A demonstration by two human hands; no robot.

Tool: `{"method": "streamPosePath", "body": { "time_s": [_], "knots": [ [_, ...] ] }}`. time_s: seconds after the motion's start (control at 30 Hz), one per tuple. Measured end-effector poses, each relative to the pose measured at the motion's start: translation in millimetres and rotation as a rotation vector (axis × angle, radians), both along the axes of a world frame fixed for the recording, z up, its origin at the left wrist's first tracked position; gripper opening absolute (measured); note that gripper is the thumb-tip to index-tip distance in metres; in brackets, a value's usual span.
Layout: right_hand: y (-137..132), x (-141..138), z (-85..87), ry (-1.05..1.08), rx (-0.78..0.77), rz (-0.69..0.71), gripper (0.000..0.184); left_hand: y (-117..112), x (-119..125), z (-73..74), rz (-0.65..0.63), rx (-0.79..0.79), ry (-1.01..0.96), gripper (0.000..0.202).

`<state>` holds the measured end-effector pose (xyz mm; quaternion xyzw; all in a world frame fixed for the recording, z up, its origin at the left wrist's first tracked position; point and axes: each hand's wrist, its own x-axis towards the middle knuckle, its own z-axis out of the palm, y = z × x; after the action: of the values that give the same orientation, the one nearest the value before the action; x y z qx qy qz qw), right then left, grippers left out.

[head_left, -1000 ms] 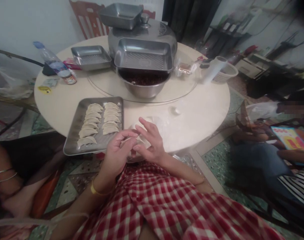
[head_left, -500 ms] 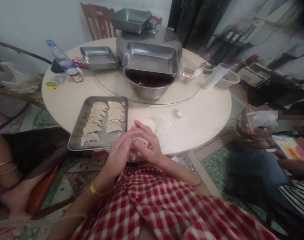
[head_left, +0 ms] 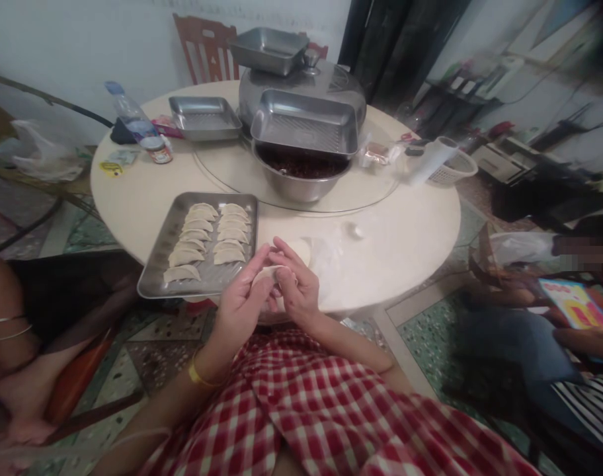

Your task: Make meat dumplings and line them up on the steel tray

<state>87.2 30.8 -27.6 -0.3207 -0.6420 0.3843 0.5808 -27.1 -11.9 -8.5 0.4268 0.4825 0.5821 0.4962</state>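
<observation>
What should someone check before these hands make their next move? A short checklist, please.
1. Dough piece held securely: ok, the left hand and right hand hold it between them.
2. Its edge closed all along: cannot tell, fingers cover part of it.
3. Space on the dumpling tray: ok, bare metal shows near the rows of dumplings.
4. Dark filling fully uncovered: not ok, a metal tray hides the back of its bowl.
5. Another dough round on the table: ok, though partly hidden.

Pale dough (head_left: pixel 268 272) rests partly hidden — top edge showing — between left grip (head_left: pixel 239 305) and right grip (head_left: pixel 302 297).
</observation>
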Motion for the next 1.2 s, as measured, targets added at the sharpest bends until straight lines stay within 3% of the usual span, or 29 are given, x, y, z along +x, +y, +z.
{"method": "streamPosePath", "body": {
  "time_s": [0.27, 0.43, 0.5, 0.63, 0.83, 1.0, 1.2],
  "knots": [
    [-3, -9, -1.9, 0.036, -0.087, -0.025, 0.05, 11, 7, -13.0, 0.191, 0.096, 0.094, 0.04],
    [-1, -13, -0.2, 0.126, -0.076, -0.035, 0.042, 17, 16, -16.8, 0.249, 0.14, 0.077, 0.035],
    [0, -14, 0.6, 0.177, -0.095, -0.018, 0.039, 16, 14, -17.5, 0.231, 0.133, 0.042, 0.039],
    [1, -16, 0.5, 0.195, -0.134, -0.006, 0.041, 14, 4, -16.5, 0.159, 0.107, -0.019, 0.068],
    [1, -32, -8.9, 0.103, -0.088, 0.085, 0.043, 13, -8, -9.5, 0.3, 0.063, -0.085, 0.037],
    [7, -40, -9.6, 0.032, -0.133, 0.124, 0.057, 14, -40, -1.3, 0.363, -0.024, -0.117, 0.039],
    [25, -17, -1.4, -0.05, -0.111, 0.005, 0.034, 21, -104, -1.4, 0.247, -0.203, 0.165, 0.03]
  ]
}}
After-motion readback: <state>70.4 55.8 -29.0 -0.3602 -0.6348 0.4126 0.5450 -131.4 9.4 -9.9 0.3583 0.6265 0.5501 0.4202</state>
